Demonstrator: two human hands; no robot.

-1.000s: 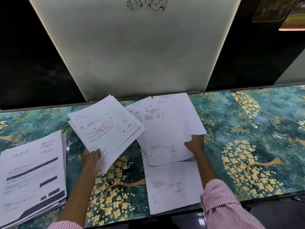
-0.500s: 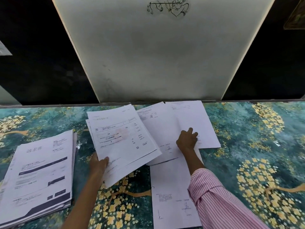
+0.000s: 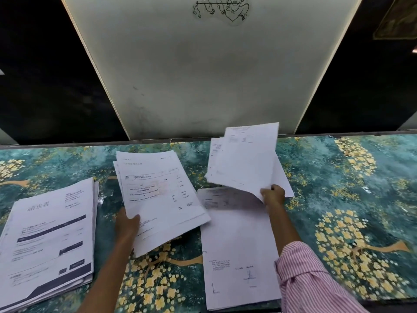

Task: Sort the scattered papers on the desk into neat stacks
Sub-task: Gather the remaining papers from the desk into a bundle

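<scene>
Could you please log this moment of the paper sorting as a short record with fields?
surface: desk with a teal floral pattern
left hand: grips a sheaf of printed forms, lifted and tilted
right hand: lifts a few white sheets by a lower corner
finished stack: far left, invoice with dark bands on top
loose papers: lying flat under the right arm
backdrop: white panel standing behind the desk

You see matt white paper sheets (image 3: pixel 246 159) over a smooth, printed floral counter (image 3: pixel 338 199); striped cloth sleeve (image 3: pixel 306 279).
</scene>
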